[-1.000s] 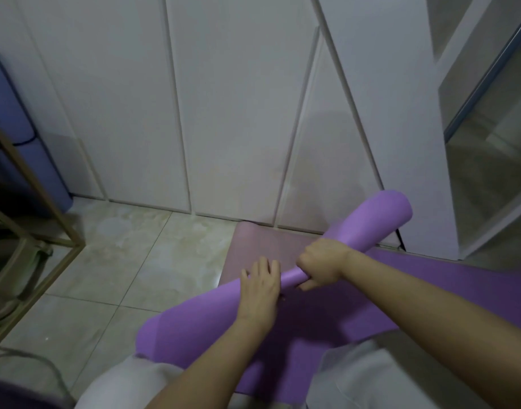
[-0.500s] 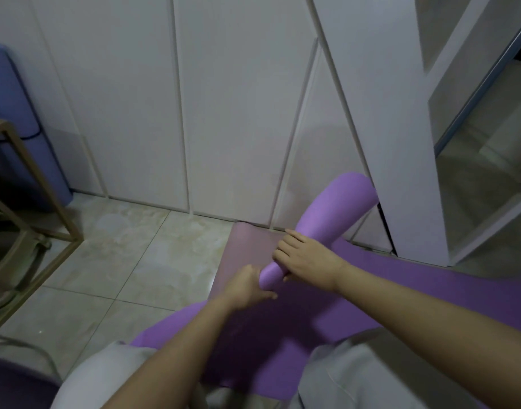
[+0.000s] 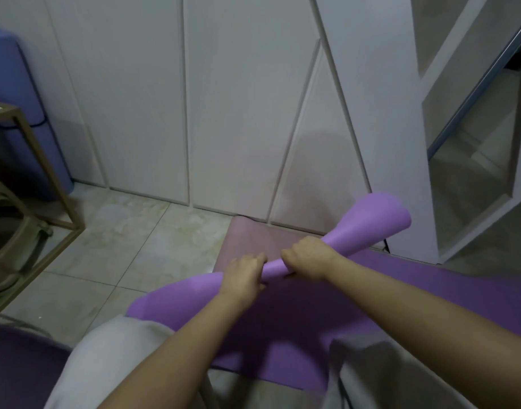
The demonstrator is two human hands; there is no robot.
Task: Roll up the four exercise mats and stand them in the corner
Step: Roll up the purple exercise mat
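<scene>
Dead centre, gripping mat (image 3: 176,296) mid-roll: left hand (image 3: 243,274), then right hand (image 3: 308,258), both curled tight round it. Flares loose at eight and two o'clock; may cone out or unwind, squeezed only at the middle.

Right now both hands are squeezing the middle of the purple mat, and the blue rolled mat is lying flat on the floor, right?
Not quite. The blue rolled mat stands upright by the wall at the far left, as the head view shows. The left hand and right hand do grip the middle of the purple mat.
</scene>
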